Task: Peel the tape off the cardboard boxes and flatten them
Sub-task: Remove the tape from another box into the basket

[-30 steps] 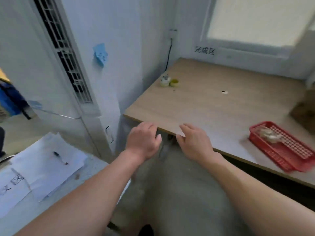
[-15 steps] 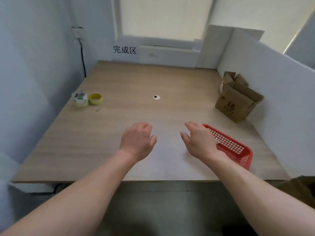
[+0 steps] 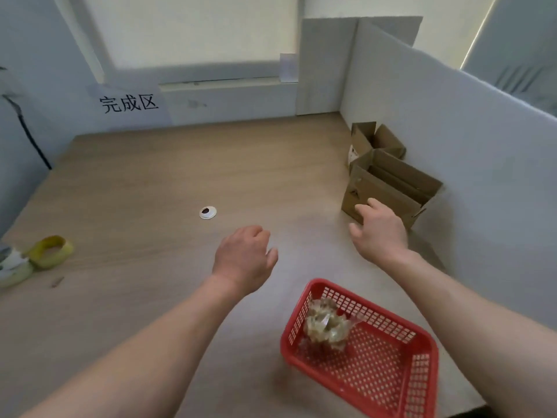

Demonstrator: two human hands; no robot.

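by the right edge of the table, up against the white wall board, stand two cardboard boxes with their top flaps open. the near box is the bigger one, and the far box sits just behind it, closer to the back corner. the near box looks turned a bit, so one long side faces the hands and its open top looks up. the right hand is the nearer one. it is stretched out with the fingers spread and holds nothing, and the fingertips are right at the front side of the near box, though i cannot tell if they touch it yet. the left hand hangs over the middle of the table, well apart from the boxes, with its fingers loosely curled and nothing in it. so the boxes lie ahead and to the right of both hands, and i think the right hand should take the near box first and pull it toward the middle, where the left hand can help. a red basket near the front edge has a wad of old tape in it. i cannot see any tape on the boxes from this side.
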